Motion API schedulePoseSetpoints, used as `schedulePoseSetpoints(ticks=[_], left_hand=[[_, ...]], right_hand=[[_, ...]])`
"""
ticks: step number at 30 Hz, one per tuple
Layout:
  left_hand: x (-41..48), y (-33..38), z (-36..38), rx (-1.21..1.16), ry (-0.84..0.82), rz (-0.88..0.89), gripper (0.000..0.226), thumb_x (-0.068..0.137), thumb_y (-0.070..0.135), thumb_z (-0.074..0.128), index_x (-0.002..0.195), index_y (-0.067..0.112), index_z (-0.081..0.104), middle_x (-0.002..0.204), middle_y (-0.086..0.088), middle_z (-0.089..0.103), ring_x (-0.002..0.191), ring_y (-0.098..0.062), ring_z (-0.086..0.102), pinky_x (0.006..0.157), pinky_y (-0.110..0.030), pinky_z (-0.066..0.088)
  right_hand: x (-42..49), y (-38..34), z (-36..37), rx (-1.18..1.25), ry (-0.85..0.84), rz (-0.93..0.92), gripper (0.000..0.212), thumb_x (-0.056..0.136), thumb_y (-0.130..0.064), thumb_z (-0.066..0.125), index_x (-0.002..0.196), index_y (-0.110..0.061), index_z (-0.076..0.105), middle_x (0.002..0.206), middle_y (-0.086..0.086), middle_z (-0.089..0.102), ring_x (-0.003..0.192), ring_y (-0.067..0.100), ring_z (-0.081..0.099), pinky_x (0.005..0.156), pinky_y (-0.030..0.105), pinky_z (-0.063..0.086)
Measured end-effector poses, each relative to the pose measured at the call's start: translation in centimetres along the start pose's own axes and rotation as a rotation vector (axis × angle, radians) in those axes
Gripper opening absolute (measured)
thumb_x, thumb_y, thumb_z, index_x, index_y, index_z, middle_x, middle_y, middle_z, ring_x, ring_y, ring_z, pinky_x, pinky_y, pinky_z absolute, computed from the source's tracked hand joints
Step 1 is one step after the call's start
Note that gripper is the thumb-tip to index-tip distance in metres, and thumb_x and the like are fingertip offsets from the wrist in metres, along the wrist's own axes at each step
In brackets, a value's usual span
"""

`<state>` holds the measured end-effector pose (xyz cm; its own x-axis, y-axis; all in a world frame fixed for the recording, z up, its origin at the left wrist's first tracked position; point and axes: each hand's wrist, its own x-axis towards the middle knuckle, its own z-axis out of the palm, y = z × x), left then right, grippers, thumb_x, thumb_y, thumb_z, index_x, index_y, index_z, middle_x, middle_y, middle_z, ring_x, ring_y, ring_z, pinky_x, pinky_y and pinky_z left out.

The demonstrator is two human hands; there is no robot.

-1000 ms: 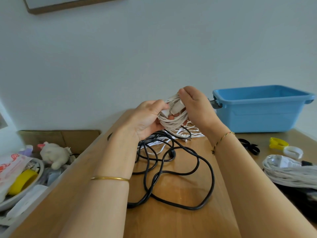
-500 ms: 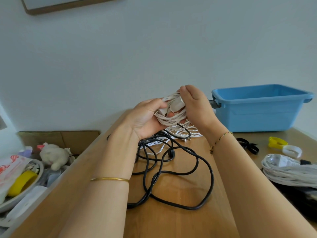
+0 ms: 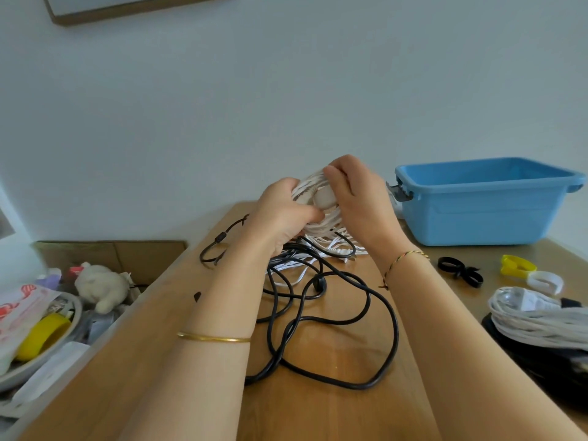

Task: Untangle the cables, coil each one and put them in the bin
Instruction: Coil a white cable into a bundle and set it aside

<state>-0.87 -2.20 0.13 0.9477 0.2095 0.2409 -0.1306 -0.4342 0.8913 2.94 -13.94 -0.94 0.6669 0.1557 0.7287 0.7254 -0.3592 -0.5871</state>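
Between left hand and right hand, white cable coil, both grips tight around it.

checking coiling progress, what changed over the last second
The left hand edged right on the white cable bundle; the right hand curled further over its plug. Both still grip it. The black cable, blue bin and coiled white cable stayed put.

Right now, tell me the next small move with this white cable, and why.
Probably wind the trailing strands onto the coil. The left hand and right hand both grip the white cable, but loose white strands lie on the table among the black cable, so it seems not ready for the blue bin.
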Motion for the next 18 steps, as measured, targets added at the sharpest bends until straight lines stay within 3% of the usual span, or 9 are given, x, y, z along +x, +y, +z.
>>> schedulePoseSetpoints(ticks=[2, 5, 7, 10, 12, 14, 16, 18], left_hand=[[-0.1, 0.1, 0.0, 0.103, 0.052, 0.068, 0.024, 0.069, 0.000, 0.073, 0.079, 0.015, 0.056, 0.077, -0.007, 0.062, 0.076, -0.030, 0.064, 0.078, -0.050, 0.054], [-0.5, 0.4, 0.0, 0.263, 0.115, 0.114, 0.019, 0.074, 0.009, 0.071, 0.086, 0.011, 0.057, 0.078, -0.005, 0.060, 0.070, -0.026, 0.060, 0.062, -0.037, 0.050], [-0.5, 0.3, 0.1, 0.295, 0.168, 0.104, 0.013, 0.080, 0.012, 0.066, 0.091, 0.010, 0.059, 0.078, -0.005, 0.061, 0.068, -0.023, 0.061, 0.058, -0.033, 0.051], [-0.2, 0.1, 0.1, 0.012, 0.087, 0.008, 0.015, 0.081, 0.008, 0.066, 0.094, 0.008, 0.060, 0.084, -0.010, 0.066, 0.073, -0.025, 0.066, 0.071, -0.038, 0.058], [-0.2, 0.1, -0.4, -0.354, -0.103, -0.069, 0.013, 0.081, 0.002, 0.067, 0.089, 0.008, 0.059, 0.078, -0.008, 0.061, 0.070, -0.020, 0.061, 0.073, -0.037, 0.053], [-0.5, 0.3, -1.1, -0.682, -0.307, -0.123, 0.010, 0.081, 0.009, 0.065, 0.085, 0.010, 0.057, 0.069, -0.003, 0.052, 0.065, -0.014, 0.050, 0.071, -0.029, 0.048], [-0.5, 0.2, -1.4, -0.838, -0.329, -0.178, 0.012, 0.085, 0.020, 0.060, 0.091, 0.010, 0.060, 0.071, -0.004, 0.052, 0.066, -0.014, 0.052, 0.073, -0.029, 0.050], [0.0, -0.1, -1.2, -0.845, -0.227, -0.194, 0.010, 0.092, 0.014, 0.054, 0.092, 0.008, 0.063, 0.074, -0.005, 0.057, 0.067, -0.014, 0.057, 0.078, -0.033, 0.055]], right_hand=[[0.0, 0.0, 0.2, -0.077, 0.036, -0.044, 0.018, 0.099, -0.022, 0.043, 0.096, -0.010, 0.055, 0.093, 0.005, 0.054, 0.077, 0.011, 0.047, 0.066, 0.013, 0.037], [-0.2, -0.4, 0.5, -0.165, 0.093, -0.087, 0.024, 0.100, -0.024, 0.042, 0.102, -0.005, 0.057, 0.099, 0.009, 0.054, 0.081, 0.024, 0.053, 0.073, 0.035, 0.044], [-0.3, -0.7, 0.4, -0.206, 0.123, -0.118, 0.026, 0.100, -0.025, 0.041, 0.102, -0.004, 0.057, 0.100, 0.009, 0.054, 0.081, 0.027, 0.054, 0.072, 0.042, 0.046], [-0.1, -0.7, 0.5, -0.158, 0.133, -0.111, 0.024, 0.100, -0.023, 0.042, 0.099, -0.004, 0.057, 0.098, 0.008, 0.055, 0.081, 0.022, 0.052, 0.071, 0.031, 0.040], [0.1, -0.3, 0.4, -0.109, 0.131, -0.055, 0.022, 0.099, -0.021, 0.043, 0.095, -0.005, 0.057, 0.090, 0.005, 0.054, 0.078, 0.017, 0.047, 0.064, 0.021, 0.032], [0.3, 0.0, 0.1, -0.046, 0.131, 0.017, 0.019, 0.099, -0.019, 0.043, 0.089, -0.007, 0.054, 0.081, 0.001, 0.051, 0.073, 0.015, 0.043, 0.058, 0.017, 0.031], [0.4, 0.2, -0.1, 0.009, 0.142, 0.069, 0.020, 0.098, -0.018, 0.043, 0.087, -0.006, 0.054, 0.075, 0.000, 0.049, 0.071, 0.015, 0.043, 0.056, 0.015, 0.031], [0.4, 0.2, -0.2, 0.048, 0.160, 0.090, 0.022, 0.098, -0.017, 0.043, 0.089, -0.002, 0.057, 0.072, 0.000, 0.049, 0.071, 0.016, 0.045, 0.057, 0.016, 0.032]])
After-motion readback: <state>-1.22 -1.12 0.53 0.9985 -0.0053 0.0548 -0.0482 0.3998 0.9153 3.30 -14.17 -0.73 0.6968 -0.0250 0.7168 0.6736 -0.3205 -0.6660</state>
